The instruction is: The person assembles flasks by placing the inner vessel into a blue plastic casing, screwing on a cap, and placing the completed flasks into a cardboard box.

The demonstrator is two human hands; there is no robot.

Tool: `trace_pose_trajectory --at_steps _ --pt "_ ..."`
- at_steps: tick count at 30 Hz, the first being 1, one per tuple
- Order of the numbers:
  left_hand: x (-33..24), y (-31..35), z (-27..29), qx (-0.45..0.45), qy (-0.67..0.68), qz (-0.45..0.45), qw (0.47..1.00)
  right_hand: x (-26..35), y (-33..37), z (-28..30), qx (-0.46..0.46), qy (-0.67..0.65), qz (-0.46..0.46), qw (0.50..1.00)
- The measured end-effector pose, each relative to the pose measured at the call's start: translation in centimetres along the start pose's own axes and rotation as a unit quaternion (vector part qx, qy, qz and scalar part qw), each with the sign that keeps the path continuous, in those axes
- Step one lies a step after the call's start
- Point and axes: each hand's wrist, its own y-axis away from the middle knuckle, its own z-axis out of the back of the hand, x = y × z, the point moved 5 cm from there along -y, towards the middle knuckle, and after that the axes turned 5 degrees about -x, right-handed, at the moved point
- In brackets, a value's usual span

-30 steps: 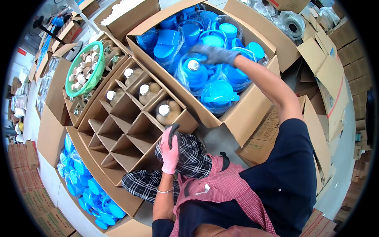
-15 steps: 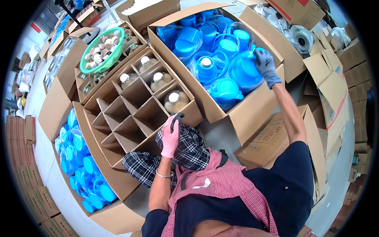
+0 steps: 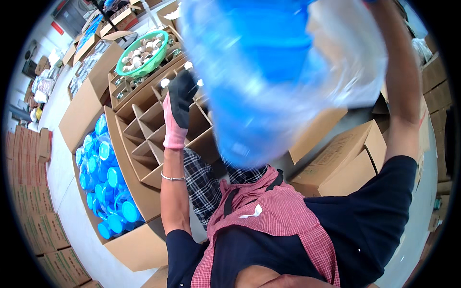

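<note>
1 plastic-bagged blue container (image 3: 261, 48), motion-blurred, raised, blocking view of divider carton's (image 3: 152, 178) right edge. Right hand (image 3: 370, 1) nearly all cropped: can't tell grip. Left hand (image 3: 180, 103) unclenched, nothing visible in it, over carton. At least 3 white bottle caps (image 3: 164, 82) beside it. 1 green basket (image 3: 144, 71) beyond carton's far-left edge.

Left glove (image 3: 178, 108), 10 o'clock: pink, black coated area. Silvery bangle (image 3: 173, 178), 8 o'clock. Navy short-sleeved top (image 3: 357, 218), 4 o'clock, tiny bright dot (image 3: 358, 250) on it. Pinkish-red checked apron (image 3: 273, 228), 5 o'clock: white curved mark (image 3: 251, 211), black strap (image 3: 231, 202), matching shoulder bands (image 3: 321, 254). Black-and-white plaid trousers (image 3: 200, 185), 7 o'clock.
</note>
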Motion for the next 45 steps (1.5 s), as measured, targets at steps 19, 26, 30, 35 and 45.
trace_pose_trajectory --at_steps 19,26,30,35,45 --pt "-5.1 32.0 14.2 0.172 -0.435 0.609 0.640 8.3 7.8 -29.0 0.135 -0.296 0.210 0.922" --pt "-1.7 6.8 14.2 -0.222 -0.022 0.298 0.928 4.0 7.2 -35.4 0.143 -0.215 0.148 0.955" --pt "-1.8 1.7 9.8 -0.053 -0.347 0.035 0.936 3.9 9.1 -36.5 0.198 -0.630 -0.334 0.673" --pt "-3.3 2.3 7.7 -0.070 -0.226 0.033 0.971 2.4 10.6 -35.1 0.043 -0.587 -0.317 0.744" --pt "-2.9 2.8 10.4 -0.064 -0.232 0.127 0.962 -17.8 34.8 -39.0 0.109 0.187 -0.534 0.817"
